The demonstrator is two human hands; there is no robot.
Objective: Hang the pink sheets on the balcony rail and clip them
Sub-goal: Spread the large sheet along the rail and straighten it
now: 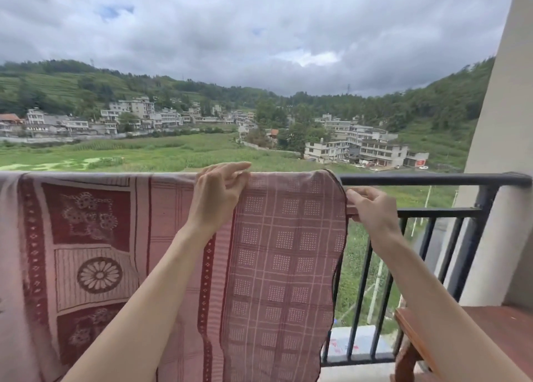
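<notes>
**railwatcher:** So where was the pink sheet [178, 251] at that point? Was it up yet?

**dry_days:** Yep, draped over the top bar of the balcony rail [427, 178], covering the left and middle stretch and hanging down on the near side. Its right edge stopped short of the rail's right end, so bare black bar ran on to the wall [496, 150]. Flower panels at the left, checked part at the right.

**railwatcher:** And the hands?

**dry_days:** Left hand [216, 191] was up at the top bar on the fold, fingers loosely curled with the tips at the cloth. Looked like a light pinch on the fold, but I couldn't really tell. Right hand [372, 208] was pinching the sheet's right edge just below the top bar, thumb and fingers curled round the hem.

**railwatcher:** Any clips on?

**dry_days:** None that I could see, on the rail or in either hand. My read: hanging step, more or less finishing off, squaring the right edge on the bar. Clipping hadn't started.

**railwatcher:** So next?

**dry_days:** I'd guess tug that edge flat so it sits evenly over the bar, then free a hand to fetch a clip. No clips in view, so that meant reaching somewhere out of shot. Wooden furniture [490, 324] sat in the right corner, nothing on it that I could make out.
</notes>
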